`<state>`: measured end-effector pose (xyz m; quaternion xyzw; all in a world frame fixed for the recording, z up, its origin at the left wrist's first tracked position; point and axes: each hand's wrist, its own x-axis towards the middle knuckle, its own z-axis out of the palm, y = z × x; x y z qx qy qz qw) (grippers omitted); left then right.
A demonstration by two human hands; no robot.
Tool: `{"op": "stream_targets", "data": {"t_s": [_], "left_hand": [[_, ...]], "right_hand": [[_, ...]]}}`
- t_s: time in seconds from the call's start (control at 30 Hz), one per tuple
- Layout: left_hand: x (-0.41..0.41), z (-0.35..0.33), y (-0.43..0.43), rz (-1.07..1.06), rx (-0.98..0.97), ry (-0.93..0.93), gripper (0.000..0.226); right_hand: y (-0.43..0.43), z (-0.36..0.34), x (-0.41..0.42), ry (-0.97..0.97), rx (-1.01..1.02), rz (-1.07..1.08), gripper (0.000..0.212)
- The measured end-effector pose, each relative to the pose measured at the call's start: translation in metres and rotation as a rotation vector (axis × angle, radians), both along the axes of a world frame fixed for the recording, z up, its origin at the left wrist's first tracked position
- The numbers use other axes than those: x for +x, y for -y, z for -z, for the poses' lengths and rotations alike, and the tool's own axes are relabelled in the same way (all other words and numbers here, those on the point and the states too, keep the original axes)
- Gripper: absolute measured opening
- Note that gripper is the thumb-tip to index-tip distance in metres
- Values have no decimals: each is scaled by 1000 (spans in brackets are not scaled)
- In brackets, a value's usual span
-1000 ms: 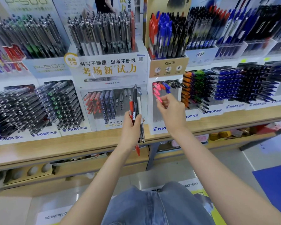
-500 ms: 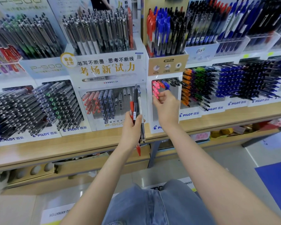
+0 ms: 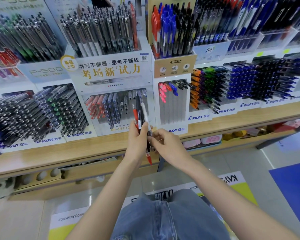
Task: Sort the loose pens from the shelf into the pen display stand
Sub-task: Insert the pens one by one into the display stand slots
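Just before the near edge of the light wooden shelf [image 3: 76,153], the left hand [image 3: 137,141] clasped an upright bundle of red, black and white-capped plastic pens [image 3: 139,110], tips pointing down. The right hand [image 3: 166,146] met it from the right, thumb and forefinger pinching a dark barrel low in the bundle. Farther right stood the white pen display stand [image 3: 173,111], with only a few pink, red, blue and black pens along its top rows.
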<state>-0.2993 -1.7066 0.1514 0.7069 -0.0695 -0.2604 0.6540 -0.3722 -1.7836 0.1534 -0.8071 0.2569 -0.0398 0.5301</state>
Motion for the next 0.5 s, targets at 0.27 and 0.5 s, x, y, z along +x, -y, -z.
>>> {"op": "stream_targets", "data": {"t_s": [0.27, 0.5], "left_hand": [[3, -20, -1, -50, -14, -95, 25], [-4, -19, 17, -181, -14, -279, 21]], "right_hand": [[7, -17, -10, 89, 140, 61, 7], [21, -20, -14, 236, -39, 125, 12]]}}
